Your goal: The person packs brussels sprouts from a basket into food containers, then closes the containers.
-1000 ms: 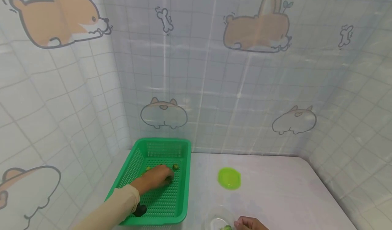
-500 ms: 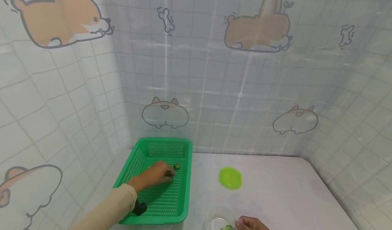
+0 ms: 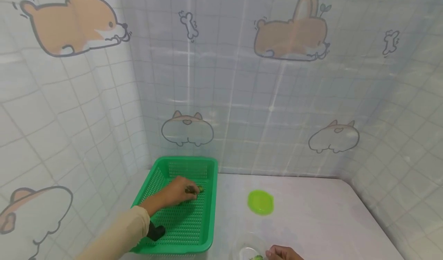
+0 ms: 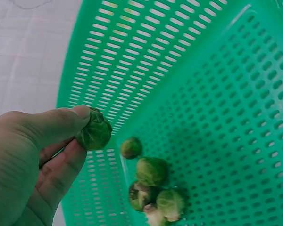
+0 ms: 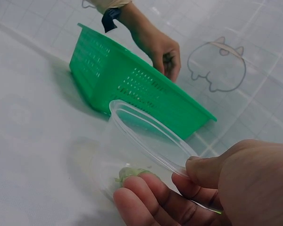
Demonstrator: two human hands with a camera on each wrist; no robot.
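Note:
My left hand (image 3: 180,190) is over the far part of the green plastic basket (image 3: 209,225). Its thumb and fingers pinch a Brussels sprout (image 4: 95,134), clear in the left wrist view. Several more Brussels sprouts (image 4: 152,171) lie together on the basket floor, below the held one. At the near edge of the table, my right hand (image 5: 236,183) grips the rim of a clear plastic tub (image 5: 148,125) between thumb and fingers. A green Brussels sprout (image 5: 131,172) shows inside the tub, partly hidden by my fingertips.
A lime-green, lid-like disc (image 3: 261,203) lies flat on the pale table (image 3: 311,217), right of the basket. Tiled-pattern sheeting with dog drawings (image 3: 242,98) rises behind the table and on both sides. A black strap (image 3: 156,232) hangs at my left sleeve.
My left hand has lifted and shifted slightly toward the basket's far end, with the Brussels sprout now showing between its fingers. The right hand stays at the tub.

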